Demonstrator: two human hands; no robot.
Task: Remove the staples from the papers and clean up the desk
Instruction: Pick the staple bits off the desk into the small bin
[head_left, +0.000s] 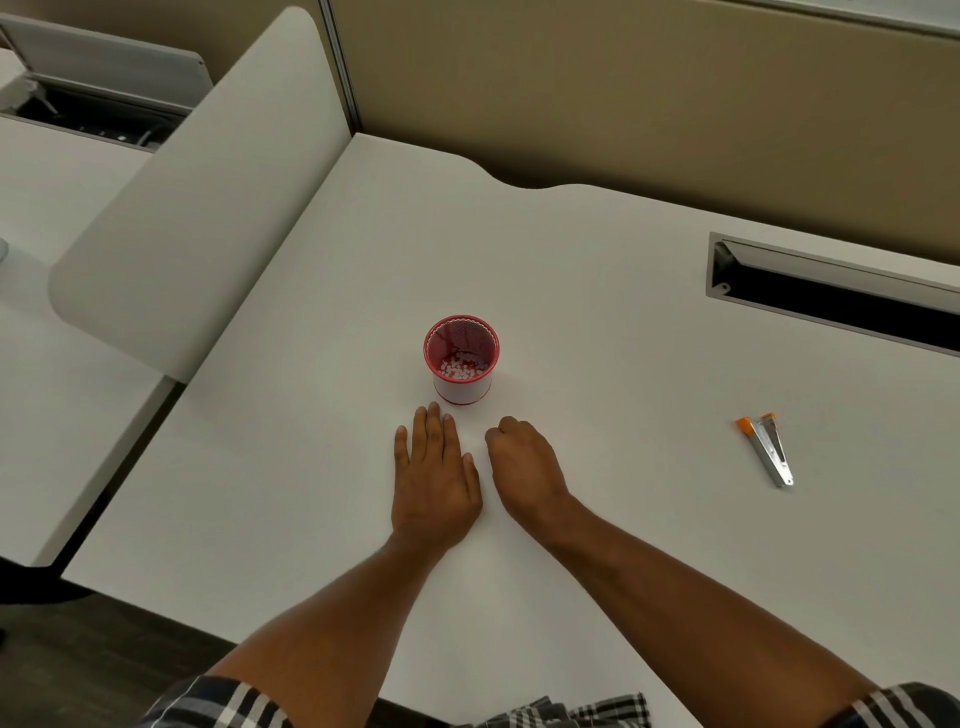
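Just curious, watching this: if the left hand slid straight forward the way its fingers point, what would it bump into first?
Most likely the red mesh cup. The left hand lies flat on the desk with its fingertips just short of the cup's base. Its line runs toward the cup's left side, so it might only graze it.

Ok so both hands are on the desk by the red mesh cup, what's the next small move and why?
Probably lift the right hand over the red mesh cup and uncurl it. Its fingers are curled under, so whether they hold gathered scraps cannot be seen, while the left hand lies flat on the desk beside it. The cup stands just beyond both hands and already holds small white bits.
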